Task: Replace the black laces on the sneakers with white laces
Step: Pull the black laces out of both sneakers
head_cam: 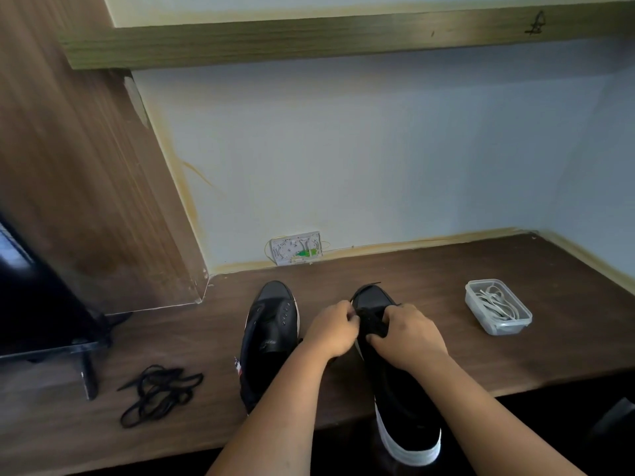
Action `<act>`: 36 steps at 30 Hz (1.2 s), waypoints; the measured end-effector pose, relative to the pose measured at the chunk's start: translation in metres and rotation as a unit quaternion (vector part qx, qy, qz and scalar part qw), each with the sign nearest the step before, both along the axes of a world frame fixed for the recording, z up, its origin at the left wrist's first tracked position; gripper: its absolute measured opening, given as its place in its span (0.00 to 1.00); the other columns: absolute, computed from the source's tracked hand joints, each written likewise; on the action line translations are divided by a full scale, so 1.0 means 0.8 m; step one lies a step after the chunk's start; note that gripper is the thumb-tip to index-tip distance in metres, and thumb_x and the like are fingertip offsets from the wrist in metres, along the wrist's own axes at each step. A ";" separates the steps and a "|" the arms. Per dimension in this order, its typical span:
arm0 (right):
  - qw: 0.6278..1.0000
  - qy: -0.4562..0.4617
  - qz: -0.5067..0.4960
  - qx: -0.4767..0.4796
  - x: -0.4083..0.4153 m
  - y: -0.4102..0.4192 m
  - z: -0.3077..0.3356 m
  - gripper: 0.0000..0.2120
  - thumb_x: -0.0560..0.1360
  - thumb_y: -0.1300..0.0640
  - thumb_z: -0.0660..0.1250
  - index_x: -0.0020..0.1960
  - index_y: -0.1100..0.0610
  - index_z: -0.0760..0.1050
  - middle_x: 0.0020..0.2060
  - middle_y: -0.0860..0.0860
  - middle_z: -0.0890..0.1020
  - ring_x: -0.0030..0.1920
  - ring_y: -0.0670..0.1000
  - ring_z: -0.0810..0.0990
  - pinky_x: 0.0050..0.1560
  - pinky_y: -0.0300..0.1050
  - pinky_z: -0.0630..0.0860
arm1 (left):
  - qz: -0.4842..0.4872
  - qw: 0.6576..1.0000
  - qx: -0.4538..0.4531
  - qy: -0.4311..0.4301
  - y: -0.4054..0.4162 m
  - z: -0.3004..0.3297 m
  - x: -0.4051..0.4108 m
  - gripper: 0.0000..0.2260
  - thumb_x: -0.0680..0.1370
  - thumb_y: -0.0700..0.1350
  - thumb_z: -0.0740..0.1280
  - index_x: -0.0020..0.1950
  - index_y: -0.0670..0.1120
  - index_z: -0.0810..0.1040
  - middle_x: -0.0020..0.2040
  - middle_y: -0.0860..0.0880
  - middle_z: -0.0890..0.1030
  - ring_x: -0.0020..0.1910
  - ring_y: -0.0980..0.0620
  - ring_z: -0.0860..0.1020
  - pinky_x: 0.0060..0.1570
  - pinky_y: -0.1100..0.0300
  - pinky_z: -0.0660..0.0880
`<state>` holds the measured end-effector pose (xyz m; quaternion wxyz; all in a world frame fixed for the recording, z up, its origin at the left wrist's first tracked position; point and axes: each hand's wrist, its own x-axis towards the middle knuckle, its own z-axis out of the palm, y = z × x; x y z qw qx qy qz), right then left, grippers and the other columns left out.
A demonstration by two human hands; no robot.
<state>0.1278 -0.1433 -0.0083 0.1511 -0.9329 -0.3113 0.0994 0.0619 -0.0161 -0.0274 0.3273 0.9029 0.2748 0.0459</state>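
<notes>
Container: one clear plastic tub, lidless, stands on the dark wooden table at the right, well apart from the footwear. Inside it lies a loose tangle of white laces; none hang over the rim.

Footwear: two black sneakers stand side by side at the table's near edge, toes toward the wall. The left sneaker has bare eyelets with no lace visible. The right sneaker, white-soled, has its heel overhanging the table edge toward the person.

Hands: both are on the right sneaker's lacing area, close together. The left hand has its fingers curled, pinching at the eyelet row from the left side. The right hand lies over the tongue from the right, fingers bent down onto the dark lacing; exactly what each fingertip holds cannot be told, as black lace against black upper is indistinct. A thin black lace end shows past the toe of this sneaker.

Removed item: a heap of black laces lies on the table at the left, well apart from both hands and just left of the left sneaker's heel.

Other fixtures: a dark monitor on its stand at far left; a white wall box with a green part at the table's rear edge.
</notes>
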 end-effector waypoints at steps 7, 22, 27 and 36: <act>1.000 -0.011 0.006 -0.015 -0.005 0.004 0.002 0.17 0.76 0.44 0.64 0.58 0.55 0.72 0.55 0.54 0.75 0.54 0.57 0.77 0.49 0.48 0.74 | 0.281 0.870 -0.291 -0.284 0.008 0.048 -0.009 0.12 0.81 0.43 0.53 0.40 0.45 0.68 0.35 0.49 0.69 0.33 0.51 0.67 0.34 0.57 0.62; 0.956 0.081 0.171 0.224 -0.062 0.022 0.027 0.08 0.74 0.62 0.60 0.52 0.57 0.75 0.50 0.54 0.77 0.52 0.53 0.77 0.58 0.50 0.74 | 0.021 0.711 -0.590 -0.383 -0.049 0.153 -0.030 0.12 0.77 0.40 0.63 0.34 0.47 0.69 0.21 0.53 0.67 0.17 0.58 0.61 0.20 0.68 0.58; 0.994 -0.024 0.072 0.079 -0.040 0.021 0.019 0.07 0.78 0.57 0.59 0.52 0.54 0.74 0.50 0.55 0.77 0.52 0.59 0.79 0.48 0.48 0.75 | -0.019 0.510 -0.679 -0.527 -0.008 0.169 -0.056 0.15 0.73 0.44 0.63 0.26 0.50 0.67 0.19 0.54 0.67 0.15 0.58 0.62 0.18 0.69 0.51; 0.663 0.427 -0.100 0.607 -0.010 0.004 0.074 0.13 0.77 0.75 0.56 0.43 0.62 0.75 0.33 0.56 0.79 0.29 0.48 0.76 0.30 0.36 0.77 | -0.045 0.950 -0.301 -0.070 -0.004 0.082 -0.040 0.21 0.70 0.54 0.74 0.60 0.51 0.76 0.45 0.52 0.79 0.36 0.59 0.74 0.30 0.68 0.67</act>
